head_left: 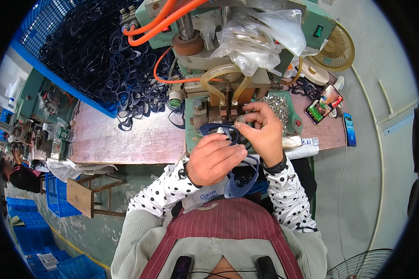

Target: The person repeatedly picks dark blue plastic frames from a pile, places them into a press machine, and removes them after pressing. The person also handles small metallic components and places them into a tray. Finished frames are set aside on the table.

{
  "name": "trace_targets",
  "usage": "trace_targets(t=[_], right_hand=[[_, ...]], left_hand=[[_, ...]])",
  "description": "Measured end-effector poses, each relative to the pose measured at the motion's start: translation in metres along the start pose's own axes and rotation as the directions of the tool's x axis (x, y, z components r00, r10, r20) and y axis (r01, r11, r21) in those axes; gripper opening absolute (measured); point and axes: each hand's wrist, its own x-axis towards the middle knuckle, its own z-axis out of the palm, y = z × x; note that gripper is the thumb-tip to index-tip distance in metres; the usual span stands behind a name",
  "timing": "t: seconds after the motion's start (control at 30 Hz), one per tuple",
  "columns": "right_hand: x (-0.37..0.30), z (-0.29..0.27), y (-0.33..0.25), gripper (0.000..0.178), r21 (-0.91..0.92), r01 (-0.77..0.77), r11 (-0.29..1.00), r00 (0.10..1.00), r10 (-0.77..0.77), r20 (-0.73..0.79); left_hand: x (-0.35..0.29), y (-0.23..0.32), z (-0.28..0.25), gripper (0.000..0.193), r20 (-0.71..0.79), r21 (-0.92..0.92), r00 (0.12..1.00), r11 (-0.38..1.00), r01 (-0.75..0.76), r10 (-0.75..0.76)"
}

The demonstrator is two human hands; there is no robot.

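My left hand (pixel 214 160), fingers pressed together, grips a dark blue looped strap (pixel 211 127) in front of the press machine (pixel 224 111). Another dark blue looped strap (pixel 241 189) hangs below that hand, over my lap. My right hand (pixel 264 132) is closed at the front of the machine's tooling, thumb bent toward the curled fingers. Whatever those fingertips hold is too small to make out. Beside the right hand, a heap of small shiny metal parts (pixel 277 106) lies on the green machine base (pixel 295 111).
At the left, a blue crate (pixel 30 53) overflows with dark looped straps (pixel 139 93) onto the table (pixel 125 144). Orange hoses (pixel 165 21) and plastic bags (pixel 258 39) hang about the press. A phone (pixel 324 103) and a fan (pixel 335 49) are at the right; a wooden stool (pixel 81 197) stands lower left.
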Motion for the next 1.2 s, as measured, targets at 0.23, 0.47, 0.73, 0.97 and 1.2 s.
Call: trace_targets(t=[0.23, 0.47, 0.73, 0.97, 1.2], right_hand=[[0.01, 0.019, 0.002, 0.044, 0.204, -0.006, 0.979, 1.0, 0.008, -0.011], [0.011, 0.002, 0.012, 0.046, 0.159, 0.01, 0.987, 0.998, 0.001, -0.067], [0.016, -0.114, 0.141, 0.027, -0.393, -0.111, 0.913, 0.986, 0.051, -0.159], [0.001, -0.093, 0.132, 0.023, -0.86, 0.068, 0.506, 0.99, -0.142, -0.005], [0.014, -0.083, 0.135, 0.015, -0.556, -0.072, 0.828, 0.974, -0.061, -0.218]], left_hand=[[-0.004, 0.007, -0.005, 0.036, 0.012, -0.011, 0.989, 0.989, -0.147, 0.147], [0.008, -0.005, -0.008, 0.036, 0.083, -0.184, 0.978, 0.967, -0.174, 0.192], [0.003, -0.018, 0.006, 0.033, 0.139, -0.215, 0.965, 0.958, -0.19, 0.223], [0.003, -0.018, 0.007, 0.031, 0.122, -0.186, 0.968, 0.963, -0.197, 0.221], [-0.022, -0.03, -0.018, 0.024, 0.145, 0.083, 0.97, 0.975, -0.207, 0.194]])
